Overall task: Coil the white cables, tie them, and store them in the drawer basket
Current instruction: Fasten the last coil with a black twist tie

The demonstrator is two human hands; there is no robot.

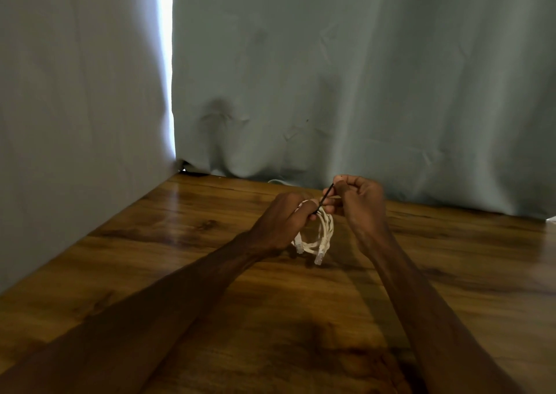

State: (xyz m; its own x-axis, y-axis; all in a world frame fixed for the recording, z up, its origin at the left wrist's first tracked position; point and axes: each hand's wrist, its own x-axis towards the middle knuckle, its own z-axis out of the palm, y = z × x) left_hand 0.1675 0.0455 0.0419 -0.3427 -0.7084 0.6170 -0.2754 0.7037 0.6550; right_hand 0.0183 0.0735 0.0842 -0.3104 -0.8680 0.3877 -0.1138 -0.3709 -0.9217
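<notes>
My left hand (282, 217) is curled tight round the top of the cable (325, 231) — the coil hangs just under those fingers. My right hand (358, 198) pinches a black tie (324, 198) — it slants down to my left fingertips.

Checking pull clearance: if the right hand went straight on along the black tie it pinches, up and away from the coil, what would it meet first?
Probably the curtain hanging behind the table; nothing shows between it and the right hand, though depth is unclear.
</notes>
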